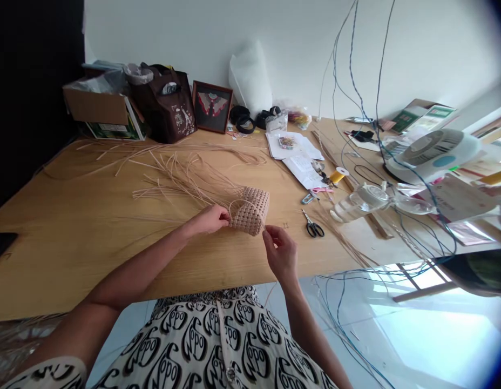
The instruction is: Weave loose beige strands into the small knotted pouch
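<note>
Gripping a pale knobbly woven cane panel [250, 210] above the middle of the light wooden counter [72, 243], our left hand [210, 219] closes on its edge, our right hand [279, 251] pinches nearby; long loose cane strands [181, 178] fan leftward.

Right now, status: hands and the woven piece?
Left hand gripping the side of the woven cane piece. Right hand pinching at its near edge. Loose strands trail across the table; scissors lie apart, to the right.
</note>
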A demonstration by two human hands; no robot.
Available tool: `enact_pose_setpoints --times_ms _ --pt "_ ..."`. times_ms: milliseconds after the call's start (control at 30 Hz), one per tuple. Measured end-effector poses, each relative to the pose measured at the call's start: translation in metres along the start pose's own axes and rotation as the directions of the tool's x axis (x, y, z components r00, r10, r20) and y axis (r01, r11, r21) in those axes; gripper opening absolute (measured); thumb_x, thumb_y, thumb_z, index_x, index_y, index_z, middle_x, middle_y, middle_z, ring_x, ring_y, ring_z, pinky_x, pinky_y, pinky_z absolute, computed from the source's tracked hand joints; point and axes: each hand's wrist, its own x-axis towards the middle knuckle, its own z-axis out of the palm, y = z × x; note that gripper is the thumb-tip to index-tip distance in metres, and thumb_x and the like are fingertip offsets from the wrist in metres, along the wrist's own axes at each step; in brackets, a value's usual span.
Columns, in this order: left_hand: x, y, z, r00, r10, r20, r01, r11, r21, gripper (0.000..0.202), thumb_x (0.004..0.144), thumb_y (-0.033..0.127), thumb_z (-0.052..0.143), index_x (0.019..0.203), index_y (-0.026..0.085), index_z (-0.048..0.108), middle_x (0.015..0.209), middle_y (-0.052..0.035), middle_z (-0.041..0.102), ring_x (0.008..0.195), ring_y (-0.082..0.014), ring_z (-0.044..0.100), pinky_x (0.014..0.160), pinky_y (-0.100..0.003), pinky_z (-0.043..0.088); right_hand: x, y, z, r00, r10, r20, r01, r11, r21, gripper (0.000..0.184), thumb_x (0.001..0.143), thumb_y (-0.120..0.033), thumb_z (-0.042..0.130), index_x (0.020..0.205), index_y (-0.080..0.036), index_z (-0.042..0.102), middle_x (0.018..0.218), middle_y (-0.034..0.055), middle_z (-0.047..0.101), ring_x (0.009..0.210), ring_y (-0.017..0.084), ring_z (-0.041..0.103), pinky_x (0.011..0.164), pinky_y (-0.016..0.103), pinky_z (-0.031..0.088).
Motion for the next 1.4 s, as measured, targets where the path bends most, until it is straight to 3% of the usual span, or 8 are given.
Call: enact_pose_setpoints --times_ms 267,433,567,733,933,1067,1233,1400 --pt "-0.004 0.013 0.0 0.987 -0.122 0.104 0.152 0.916 -0.37 0.017 0.067 0.024 0.058 0.078 0.012 0.061 0.073 -0.0027 0.062 0.057 -0.0097 0.049 0.044 -0.02 0.037 -0.009 0.008 -0.012 0.999 -0.018 0.031 0.023 0.986 -0.164 0.015 0.082 -0.027 0.052 0.088 -0.018 0.062 0.082 0.0043 0.066 0.071 0.016 0.061 0.066 0.029 0.051" --pt "-0.001 0.011 -0.002 1.0 0.022 0.022 -0.017 0.98 -0.2 0.01 0.07 0.02 0.054 0.07 0.013 0.061 0.064 -0.0001 0.06 0.058 -0.0094 0.05 0.055 -0.021 0.039 0.009 0.005 -0.031 0.982 -0.188 -0.025 0.165 0.914 -0.37 0.019 0.086 -0.024 0.045 0.091 -0.017 0.062 0.083 0.0066 0.065 0.071 0.017 0.059 0.068 0.031 0.048" --pt "-0.01 0.017 -0.015 0.966 0.152 0.208 -0.166 0.985 0.052 0.012 0.07 0.018 0.052 0.067 0.013 0.062 0.061 0.0007 0.058 0.057 -0.0103 0.048 0.055 -0.021 0.036 0.032 -0.015 -0.035 0.926 -0.372 -0.054 0.295 0.809 -0.509 0.022 0.088 -0.021 0.044 0.099 -0.018 0.063 0.091 0.0087 0.063 0.088 0.022 0.055 0.079 0.038 0.045" --pt "-0.028 0.037 -0.029 0.938 0.164 0.306 -0.246 0.935 0.253 0.015 0.07 0.012 0.049 0.069 0.014 0.064 0.062 0.0003 0.059 0.058 -0.0111 0.05 0.056 -0.021 0.034 0.038 -0.054 -0.007 0.806 -0.453 0.381 0.562 0.789 -0.249 0.019 0.086 -0.021 0.051 0.101 -0.02 0.063 0.099 0.0082 0.061 0.096 0.02 0.053 0.085 0.036 0.044" --pt "-0.044 0.045 -0.028 0.953 0.3 0.035 -0.287 0.864 0.414 0.018 0.079 0.013 0.048 0.077 0.017 0.066 0.075 -0.0041 0.064 0.073 -0.016 0.057 0.069 -0.026 0.04 0.058 -0.069 0.015 0.604 -0.326 0.727 0.604 0.783 -0.15 0.016 0.087 -0.02 0.051 0.094 -0.015 0.064 0.091 0.0078 0.062 0.086 0.018 0.055 0.079 0.03 0.043" --pt "-0.067 0.046 -0.022 0.823 0.416 -0.386 -0.233 0.868 0.439 0.018 0.081 0.015 0.048 0.087 0.017 0.065 0.09 -0.0069 0.063 0.087 -0.0175 0.056 0.082 -0.03 0.042 0.067 -0.063 0.021 0.634 -0.289 0.717 0.537 0.832 -0.139 0.011 0.083 -0.016 0.053 0.08 -0.016 0.063 0.079 0.0033 0.062 0.075 0.014 0.055 0.07 0.025 0.04" --pt "-0.09 0.031 0.004 0.895 -0.005 -0.445 -0.035 0.996 -0.08 0.014 0.078 0.025 0.056 0.083 0.017 0.066 0.075 -0.0037 0.065 0.064 -0.0139 0.056 0.06 -0.025 0.043 0.062 -0.054 0.024 0.748 -0.288 0.598 0.466 0.869 -0.166 0.01 0.084 -0.017 0.051 0.081 -0.017 0.061 0.082 0.0031 0.062 0.077 0.015 0.055 0.07 0.025 0.039" --pt "-0.078 0.023 0.026 0.907 -0.347 -0.238 0.024 0.607 -0.794 0.024 0.066 0.021 0.068 0.089 0.014 0.066 0.089 -0.0073 0.066 0.075 -0.0142 0.058 0.054 -0.021 0.042 0.054 -0.053 0.025 0.825 -0.32 0.466 0.436 0.885 -0.163 0.011 0.084 -0.017 0.05 0.079 -0.017 0.059 0.08 0.0034 0.061 0.077 0.016 0.054 0.07 0.026 0.039"
